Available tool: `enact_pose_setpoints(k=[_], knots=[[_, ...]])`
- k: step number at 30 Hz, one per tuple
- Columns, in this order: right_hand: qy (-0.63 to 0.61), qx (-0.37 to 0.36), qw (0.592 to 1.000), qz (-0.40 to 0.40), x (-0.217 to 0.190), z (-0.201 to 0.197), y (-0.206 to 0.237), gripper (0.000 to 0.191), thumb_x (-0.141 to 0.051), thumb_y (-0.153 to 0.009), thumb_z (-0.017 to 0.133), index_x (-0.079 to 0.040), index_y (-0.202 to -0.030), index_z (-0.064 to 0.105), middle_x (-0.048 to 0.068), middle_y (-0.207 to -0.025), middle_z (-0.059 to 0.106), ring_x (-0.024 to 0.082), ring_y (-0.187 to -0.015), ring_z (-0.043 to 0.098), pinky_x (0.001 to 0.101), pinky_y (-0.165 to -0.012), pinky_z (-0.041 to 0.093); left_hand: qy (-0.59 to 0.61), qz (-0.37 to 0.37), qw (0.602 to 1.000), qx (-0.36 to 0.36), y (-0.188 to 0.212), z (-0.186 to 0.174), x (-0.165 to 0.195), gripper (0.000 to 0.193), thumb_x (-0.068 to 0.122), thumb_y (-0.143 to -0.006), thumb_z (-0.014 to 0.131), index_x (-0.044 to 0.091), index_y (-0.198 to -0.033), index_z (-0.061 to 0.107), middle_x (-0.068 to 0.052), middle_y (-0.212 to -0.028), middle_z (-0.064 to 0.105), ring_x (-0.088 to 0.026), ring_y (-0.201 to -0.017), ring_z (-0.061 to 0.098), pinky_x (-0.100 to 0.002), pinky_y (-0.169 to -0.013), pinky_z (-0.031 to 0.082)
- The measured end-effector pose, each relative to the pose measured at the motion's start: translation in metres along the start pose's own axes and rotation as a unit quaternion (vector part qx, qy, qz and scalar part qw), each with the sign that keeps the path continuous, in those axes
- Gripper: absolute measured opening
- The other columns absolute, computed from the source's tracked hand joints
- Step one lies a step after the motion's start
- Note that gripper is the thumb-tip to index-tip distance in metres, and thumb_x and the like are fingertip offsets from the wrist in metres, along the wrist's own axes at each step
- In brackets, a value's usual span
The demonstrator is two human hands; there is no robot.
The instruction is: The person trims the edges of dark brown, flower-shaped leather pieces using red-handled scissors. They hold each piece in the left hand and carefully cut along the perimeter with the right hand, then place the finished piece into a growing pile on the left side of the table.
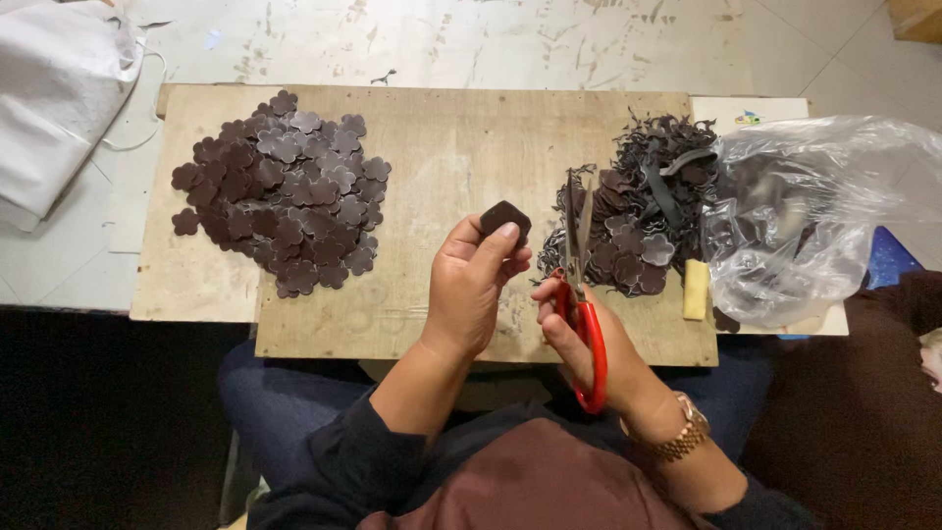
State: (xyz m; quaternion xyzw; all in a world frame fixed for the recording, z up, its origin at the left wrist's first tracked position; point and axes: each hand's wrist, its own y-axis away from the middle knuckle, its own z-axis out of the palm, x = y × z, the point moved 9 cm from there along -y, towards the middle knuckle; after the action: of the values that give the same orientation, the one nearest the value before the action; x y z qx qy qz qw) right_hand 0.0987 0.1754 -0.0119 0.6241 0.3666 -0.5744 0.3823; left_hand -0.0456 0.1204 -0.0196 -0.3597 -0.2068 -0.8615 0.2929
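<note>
Your left hand (pixel 469 285) pinches the leather piece (pixel 504 220) while your right (pixel 579 339) grips open scissors (pixel 581 294); blades could nick nearby fingers.

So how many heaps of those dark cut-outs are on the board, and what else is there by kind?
Heaps of dark flower-shaped pieces: 2, left heap, right heap
Red-handled scissors: 1
Clear plastic bag: 1
Yellowish block: 1
Piece in left hand: 1
Total: 6

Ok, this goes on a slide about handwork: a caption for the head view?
Left hand holds a dark piece, right hand red scissors, between two piles of flower shapes.
</note>
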Motion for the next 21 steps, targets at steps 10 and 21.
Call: enact_pose_setpoints(k=[10, 21], knots=[[0.029, -0.052, 0.998, 0.007, -0.040, 0.023, 0.022, 0.070, -0.055, -0.092, 0.068, -0.003, -0.136, 0.050, 0.005, -0.117, 0.055, 0.012, -0.096, 0.052, 0.0271, -0.086, 0.048, 0.000, -0.016, 0.999, -0.038, 0.027, 0.027, 0.022, 0.014, 0.013, -0.102, 0.063, 0.003, -0.110, 0.067, -0.004, -0.099, 0.071, -0.010, -0.086, 0.065, -0.028, -0.080, 0.057], [-0.035, -0.067, 0.996, 0.044, -0.025, 0.023, 0.028, 0.072, -0.059, -0.093, 0.066, -0.004, -0.136, 0.051, 0.003, -0.114, 0.053, 0.011, -0.100, 0.051, 0.0256, -0.088, 0.046, -0.095, 0.078, 0.991, -0.049, 0.029, 0.029, 0.037, 0.018, 0.005, -0.100, 0.070, -0.001, -0.115, 0.065, -0.006, -0.098, 0.072, -0.009, -0.087, 0.067, -0.025, -0.080, 0.057]])
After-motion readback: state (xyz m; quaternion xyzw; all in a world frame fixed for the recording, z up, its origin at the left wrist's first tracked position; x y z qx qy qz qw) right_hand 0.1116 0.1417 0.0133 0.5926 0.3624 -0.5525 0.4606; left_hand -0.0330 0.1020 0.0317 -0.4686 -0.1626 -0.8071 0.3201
